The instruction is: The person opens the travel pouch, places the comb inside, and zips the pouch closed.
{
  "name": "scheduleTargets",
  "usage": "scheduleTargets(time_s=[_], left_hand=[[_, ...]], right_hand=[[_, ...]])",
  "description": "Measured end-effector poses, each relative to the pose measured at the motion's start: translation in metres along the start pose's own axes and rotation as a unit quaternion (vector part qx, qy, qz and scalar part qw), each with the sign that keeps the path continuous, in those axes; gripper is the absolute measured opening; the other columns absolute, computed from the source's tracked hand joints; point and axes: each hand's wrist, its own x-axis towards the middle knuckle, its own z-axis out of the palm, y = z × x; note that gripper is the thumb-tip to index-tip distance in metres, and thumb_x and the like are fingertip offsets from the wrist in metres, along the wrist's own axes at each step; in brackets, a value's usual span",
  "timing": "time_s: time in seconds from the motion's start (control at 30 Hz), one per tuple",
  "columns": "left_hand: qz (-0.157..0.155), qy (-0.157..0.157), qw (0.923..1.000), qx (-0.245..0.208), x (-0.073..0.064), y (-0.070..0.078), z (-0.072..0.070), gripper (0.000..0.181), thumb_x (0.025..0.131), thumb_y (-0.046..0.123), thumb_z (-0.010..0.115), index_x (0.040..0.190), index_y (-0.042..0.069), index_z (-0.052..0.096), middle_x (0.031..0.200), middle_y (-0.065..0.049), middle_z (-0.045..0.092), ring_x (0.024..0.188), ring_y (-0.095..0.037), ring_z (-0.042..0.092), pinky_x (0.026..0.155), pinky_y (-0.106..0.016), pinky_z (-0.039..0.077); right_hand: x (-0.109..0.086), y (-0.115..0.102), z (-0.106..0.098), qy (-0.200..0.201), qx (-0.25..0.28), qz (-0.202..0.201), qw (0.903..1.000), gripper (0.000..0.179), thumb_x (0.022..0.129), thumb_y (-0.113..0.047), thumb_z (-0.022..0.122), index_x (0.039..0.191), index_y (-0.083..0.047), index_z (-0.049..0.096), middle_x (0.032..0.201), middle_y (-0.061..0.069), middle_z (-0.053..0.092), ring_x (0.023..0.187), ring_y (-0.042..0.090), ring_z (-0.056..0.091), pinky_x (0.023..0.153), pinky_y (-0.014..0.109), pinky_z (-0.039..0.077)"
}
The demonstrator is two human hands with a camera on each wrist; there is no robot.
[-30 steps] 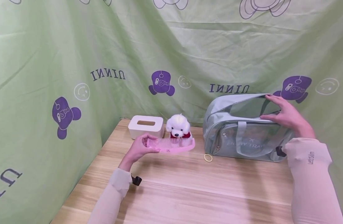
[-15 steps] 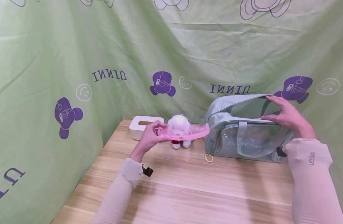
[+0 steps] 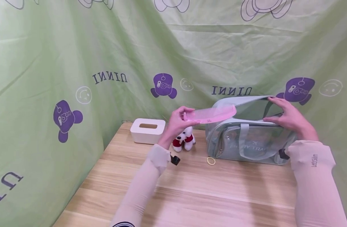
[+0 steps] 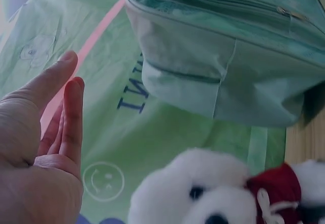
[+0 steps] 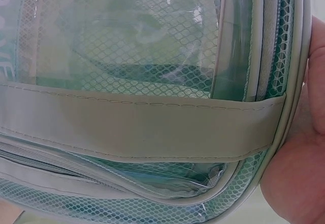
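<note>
My left hand [image 3: 175,122] pinches one end of a pink comb [image 3: 212,115], its teeth facing away from me. The comb's far end overlaps the upper left of a pale green travel bag [image 3: 230,148] in the head view. In the left wrist view the comb [image 4: 103,27] shows as a thin pink strip beyond the fingertips. My right hand [image 3: 291,116] is at the bag's unzipped top, thumb on the front rim and fingers on the back rim, with the gap spread between them. A white plush dog [image 3: 187,142] in red stands below my left hand, partly hidden by it.
A white tissue box [image 3: 147,134] stands at the back left of the wooden table [image 3: 190,195]. A small cream ring [image 3: 211,161] lies in front of the bag's left corner. A green printed curtain [image 3: 133,47] hangs behind and to the left.
My left hand has carried the comb up and to the right, from in front of the plush dog to the bag's upper left. My right hand stays at the bag's opening.
</note>
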Motion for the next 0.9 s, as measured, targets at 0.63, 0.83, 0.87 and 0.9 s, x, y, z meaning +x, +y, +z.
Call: scheduleTargets(time_s=[0.63, 0.83, 0.87, 0.9], left_hand=[[0.007, 0.036, 0.9990, -0.024, 0.031, 0.003, 0.060, 0.055, 0.075, 0.013, 0.094, 0.124, 0.012, 0.071, 0.118, -0.008, 0.072, 0.100, -0.015, 0.070, 0.084, -0.025, 0.061], [0.014, 0.046, 0.9989, 0.001, 0.033, 0.005, 0.071, 0.055, 0.073, 0.014, 0.095, 0.124, 0.012, 0.072, 0.118, -0.007, 0.073, 0.099, -0.012, 0.069, 0.081, -0.023, 0.061], [0.016, 0.044, 0.9989, 0.002, 0.033, 0.006, 0.073, 0.056, 0.073, 0.013, 0.095, 0.124, 0.011, 0.072, 0.118, -0.008, 0.073, 0.098, -0.012, 0.069, 0.080, -0.023, 0.061], [0.018, 0.045, 0.9988, 0.005, 0.033, 0.006, 0.076, 0.056, 0.073, 0.013, 0.095, 0.124, 0.011, 0.072, 0.119, -0.008, 0.073, 0.098, -0.011, 0.068, 0.080, -0.023, 0.061]], right_hand=[[0.001, -0.001, 0.000, 0.008, -0.008, -0.003, 0.9999, 0.103, 0.086, -0.020, 0.083, 0.165, -0.009, 0.018, 0.169, 0.031, 0.007, 0.152, 0.059, 0.006, 0.112, 0.082, 0.010], [0.000, -0.003, 0.003, 0.006, -0.009, -0.002, 0.9999, 0.104, 0.086, -0.021, 0.084, 0.165, -0.009, 0.018, 0.169, 0.032, 0.007, 0.152, 0.060, 0.007, 0.112, 0.083, 0.010], [0.000, -0.003, 0.003, 0.006, -0.008, 0.000, 0.9999, 0.104, 0.086, -0.020, 0.084, 0.165, -0.009, 0.017, 0.169, 0.032, 0.007, 0.152, 0.060, 0.007, 0.111, 0.083, 0.011], [-0.001, -0.003, 0.003, 0.006, -0.009, 0.002, 0.9999, 0.104, 0.086, -0.020, 0.084, 0.165, -0.009, 0.017, 0.169, 0.032, 0.006, 0.152, 0.060, 0.007, 0.111, 0.083, 0.011]])
